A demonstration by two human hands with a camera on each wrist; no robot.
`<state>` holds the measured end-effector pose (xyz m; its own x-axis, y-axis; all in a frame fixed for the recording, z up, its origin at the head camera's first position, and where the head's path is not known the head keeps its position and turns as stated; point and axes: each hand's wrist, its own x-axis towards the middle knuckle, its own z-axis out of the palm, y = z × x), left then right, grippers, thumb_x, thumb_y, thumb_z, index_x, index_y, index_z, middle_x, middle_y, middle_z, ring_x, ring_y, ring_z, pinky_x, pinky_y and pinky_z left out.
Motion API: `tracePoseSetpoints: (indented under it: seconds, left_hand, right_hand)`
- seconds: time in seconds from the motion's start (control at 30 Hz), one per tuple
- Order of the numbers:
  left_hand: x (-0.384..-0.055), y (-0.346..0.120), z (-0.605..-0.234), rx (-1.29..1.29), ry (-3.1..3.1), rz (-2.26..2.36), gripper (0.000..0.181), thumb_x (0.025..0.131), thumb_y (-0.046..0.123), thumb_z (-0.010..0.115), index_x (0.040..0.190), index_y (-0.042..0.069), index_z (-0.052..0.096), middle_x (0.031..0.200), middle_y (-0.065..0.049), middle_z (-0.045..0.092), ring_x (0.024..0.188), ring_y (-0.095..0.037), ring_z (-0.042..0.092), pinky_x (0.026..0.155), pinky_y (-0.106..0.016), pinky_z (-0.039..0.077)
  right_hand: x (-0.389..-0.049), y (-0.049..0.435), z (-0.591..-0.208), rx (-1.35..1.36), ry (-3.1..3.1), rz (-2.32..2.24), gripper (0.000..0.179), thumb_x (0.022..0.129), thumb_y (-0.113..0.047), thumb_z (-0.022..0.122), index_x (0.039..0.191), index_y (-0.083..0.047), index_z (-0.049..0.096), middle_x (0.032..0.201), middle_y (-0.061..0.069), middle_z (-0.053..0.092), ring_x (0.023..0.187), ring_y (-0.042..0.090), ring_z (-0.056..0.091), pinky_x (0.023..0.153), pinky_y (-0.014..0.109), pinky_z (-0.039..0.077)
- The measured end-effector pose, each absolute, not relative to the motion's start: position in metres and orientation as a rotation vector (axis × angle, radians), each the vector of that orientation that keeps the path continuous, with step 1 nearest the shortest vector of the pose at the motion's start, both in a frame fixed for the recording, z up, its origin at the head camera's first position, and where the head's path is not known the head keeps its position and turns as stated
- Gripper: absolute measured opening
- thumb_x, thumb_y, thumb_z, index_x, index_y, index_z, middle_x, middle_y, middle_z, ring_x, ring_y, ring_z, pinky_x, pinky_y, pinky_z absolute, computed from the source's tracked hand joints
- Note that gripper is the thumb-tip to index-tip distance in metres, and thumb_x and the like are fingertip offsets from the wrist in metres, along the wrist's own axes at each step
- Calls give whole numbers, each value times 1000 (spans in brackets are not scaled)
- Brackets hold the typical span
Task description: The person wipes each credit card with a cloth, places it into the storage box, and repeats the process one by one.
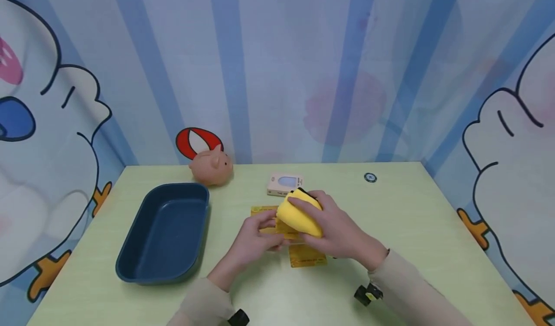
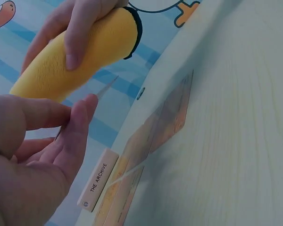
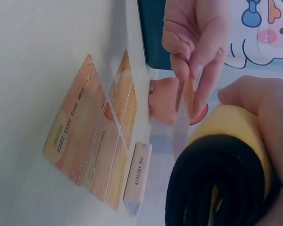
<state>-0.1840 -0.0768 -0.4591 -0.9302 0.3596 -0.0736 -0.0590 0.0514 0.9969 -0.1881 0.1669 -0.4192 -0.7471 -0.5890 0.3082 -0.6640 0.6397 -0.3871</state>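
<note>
My left hand [image 1: 253, 237] pinches a thin card [image 3: 181, 125] between thumb and fingers, raised above the table. In the left wrist view this card [image 2: 107, 87] shows almost edge-on. My right hand [image 1: 340, 232] grips a rolled yellow cloth [image 1: 299, 215] with a black edge, close beside the held card. Whether cloth and card touch, I cannot tell. Several gold-orange cards lie flat on the table below the hands, among them a near card [image 1: 308, 256] and a far card [image 1: 262, 210] partly hidden by my left fingers. Printed digits show on one flat card [image 3: 75, 122].
A dark blue tray [image 1: 130, 249] stands on the left of the table [image 1: 416, 229]. Behind it sits a pink piggy bank [image 1: 211, 167]. A small box [image 1: 277, 189] marked "THE ARCHIVE" lies beyond the cards. A round chip [image 1: 370, 177] lies at the back right.
</note>
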Motion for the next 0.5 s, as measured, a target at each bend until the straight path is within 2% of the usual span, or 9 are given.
tracePoseSetpoints:
  seconds: [0.13, 0.23, 0.4, 0.5]
  left_hand:
    - [-185, -72, -458, 318, 1966, 2004, 60, 93, 10, 80, 149, 13, 58, 125, -13, 74, 90, -25, 78, 81, -36, 64]
    - [-184, -70, -457, 299, 1937, 2062, 59, 93, 8, 80, 148, 11, 59, 125, -14, 74, 90, -23, 78, 82, -36, 64]
    - [-183, -67, -457, 232, 1918, 2146, 59, 92, 2, 79, 147, 7, 60, 125, -18, 72, 88, -22, 77, 81, -37, 64]
    - [-183, -65, -456, 188, 1918, 2179, 61, 91, 0, 79, 147, 9, 60, 125, -18, 71, 86, -22, 77, 80, -37, 65]
  right_hand:
    - [-189, 162, -421, 1114, -2698, 695, 73, 93, -27, 75, 160, -32, 45, 152, 17, 43, 117, 26, 53, 84, 40, 56]
    - [-189, 160, -423, 1139, -2707, 655, 73, 94, -29, 74, 161, -32, 44, 155, 17, 42, 120, 27, 52, 86, 41, 56]
    - [-189, 157, -424, 1150, -2686, 549, 72, 98, -33, 71, 163, -31, 40, 153, 18, 46, 109, 29, 55, 80, 39, 54]
    - [-188, 154, -425, 1120, -2665, 463, 71, 100, -41, 68, 164, -33, 38, 153, 17, 48, 103, 30, 55, 77, 39, 53]
